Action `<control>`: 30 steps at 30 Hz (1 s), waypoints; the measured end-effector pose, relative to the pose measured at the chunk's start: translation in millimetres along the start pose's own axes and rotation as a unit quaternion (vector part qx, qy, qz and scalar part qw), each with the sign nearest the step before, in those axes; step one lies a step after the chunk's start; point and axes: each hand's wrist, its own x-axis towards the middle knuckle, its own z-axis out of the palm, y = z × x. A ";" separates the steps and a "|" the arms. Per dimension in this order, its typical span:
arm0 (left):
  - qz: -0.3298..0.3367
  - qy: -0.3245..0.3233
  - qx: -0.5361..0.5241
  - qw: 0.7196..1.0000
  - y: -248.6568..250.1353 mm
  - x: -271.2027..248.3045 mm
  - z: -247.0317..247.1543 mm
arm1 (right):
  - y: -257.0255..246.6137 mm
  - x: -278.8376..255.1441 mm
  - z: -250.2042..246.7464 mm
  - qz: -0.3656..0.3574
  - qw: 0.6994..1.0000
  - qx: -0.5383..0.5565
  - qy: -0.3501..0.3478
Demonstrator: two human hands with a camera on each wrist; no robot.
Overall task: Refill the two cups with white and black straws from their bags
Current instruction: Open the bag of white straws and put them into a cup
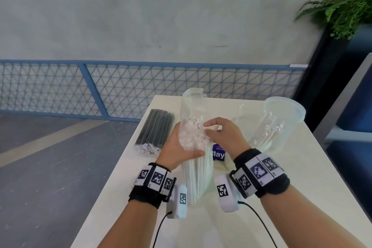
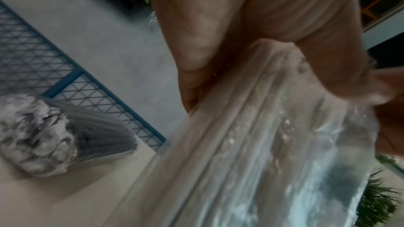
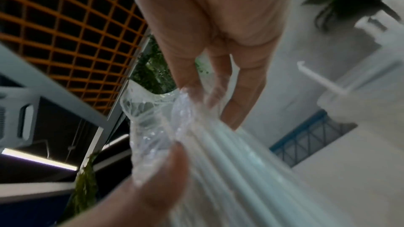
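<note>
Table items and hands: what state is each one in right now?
Bag of white straws: upright on the table, top open.
Left hand: grips the bag's side.
Right hand: fingers pinch the plastic near the straw tops.
Bag of black straws: lying flat, untouched.
Clear cup: tilted, some white straws inside.
Table: holds all of these.
</note>
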 end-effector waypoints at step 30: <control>-0.020 0.016 -0.046 0.999 -16.3 -0.9 6.1 | 26.2 -15.0 23.2 -0.133 0.984 -0.081 0.088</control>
